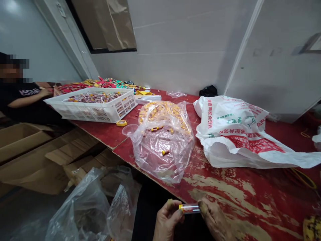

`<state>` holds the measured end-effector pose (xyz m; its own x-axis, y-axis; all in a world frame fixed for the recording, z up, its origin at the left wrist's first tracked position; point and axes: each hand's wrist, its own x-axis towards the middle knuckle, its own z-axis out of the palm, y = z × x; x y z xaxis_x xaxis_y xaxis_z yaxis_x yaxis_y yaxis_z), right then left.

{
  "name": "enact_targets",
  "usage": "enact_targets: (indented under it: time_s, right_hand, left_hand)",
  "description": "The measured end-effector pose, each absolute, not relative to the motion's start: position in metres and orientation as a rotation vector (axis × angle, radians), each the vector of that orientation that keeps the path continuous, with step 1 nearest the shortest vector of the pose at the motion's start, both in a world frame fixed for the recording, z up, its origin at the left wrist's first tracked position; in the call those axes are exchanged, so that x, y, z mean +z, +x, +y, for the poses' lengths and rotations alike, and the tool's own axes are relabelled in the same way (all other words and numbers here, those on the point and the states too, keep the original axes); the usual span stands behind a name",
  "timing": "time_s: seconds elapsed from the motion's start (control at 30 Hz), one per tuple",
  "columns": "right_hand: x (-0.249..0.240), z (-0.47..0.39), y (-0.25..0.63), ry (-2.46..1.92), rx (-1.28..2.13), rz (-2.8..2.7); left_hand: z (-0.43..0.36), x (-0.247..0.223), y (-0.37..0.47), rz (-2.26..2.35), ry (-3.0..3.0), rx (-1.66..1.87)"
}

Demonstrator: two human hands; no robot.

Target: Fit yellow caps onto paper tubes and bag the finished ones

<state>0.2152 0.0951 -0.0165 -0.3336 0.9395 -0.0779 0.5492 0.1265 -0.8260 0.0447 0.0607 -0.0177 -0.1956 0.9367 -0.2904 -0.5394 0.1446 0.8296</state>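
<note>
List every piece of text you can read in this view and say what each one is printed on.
White plastic bag: red and green Chinese characters, upside down to the camera, not legible.
Co-worker's black shirt: pale lettering, too blurred to read.
Small clear tube held between left hand and right hand: no readable label.
White crate: no text.

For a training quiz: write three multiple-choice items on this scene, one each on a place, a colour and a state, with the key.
1. Where does the white crate stand?
A. on the red table
B. on the floor
C. on a cardboard box

2. What colour is the cap on the small tube?
A. blue
B. yellow
C. black

3. How is the tube held?
A. left hand alone
B. lying loose on the table
C. between both hands, right hand at the other end

Key: 1 A, the crate sits on the tabletop; 2 B, a yellow cap shows at the tube's left end; 3 C, fingers of each hand pinch one end.
</note>
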Motion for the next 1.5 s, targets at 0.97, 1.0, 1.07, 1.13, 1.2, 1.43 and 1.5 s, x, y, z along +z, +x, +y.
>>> enact_targets:
  time_s: [0.97, 1.0, 1.07, 1.13, 1.2, 1.43, 1.5]
  right_hand:
    - [-0.007, 0.096, 0.233, -1.301, 1.118, -1.963]
    - [-0.008, 0.097, 0.233, -1.320, 1.117, -1.949]
    - [-0.010, 0.098, 0.233, -1.336, 1.135, -1.957]
    - [-0.010, 0.097, 0.233, -1.333, 1.159, -1.985]
    - [-0.009, 0.095, 0.233, -1.313, 1.174, -1.997]
    - [-0.003, 0.093, 0.230, -1.288, 1.125, -2.026]
    - [-0.006, 0.094, 0.229, -1.325, 1.113, -2.002]
  left_hand:
    - [0.060, -0.015, 0.051, 1.105, 0.554, 1.288]
    - [0.060, -0.015, 0.051, 1.102, 0.552, 1.284]
    - [0.060, -0.016, 0.051, 1.092, 0.540, 1.298]
    - [0.060, -0.017, 0.051, 1.082, 0.525, 1.321]
    - [0.061, -0.017, 0.050, 1.078, 0.505, 1.341]
    - [0.061, -0.015, 0.050, 1.059, 0.464, 1.356]
    - [0.061, -0.014, 0.050, 1.054, 0.471, 1.359]
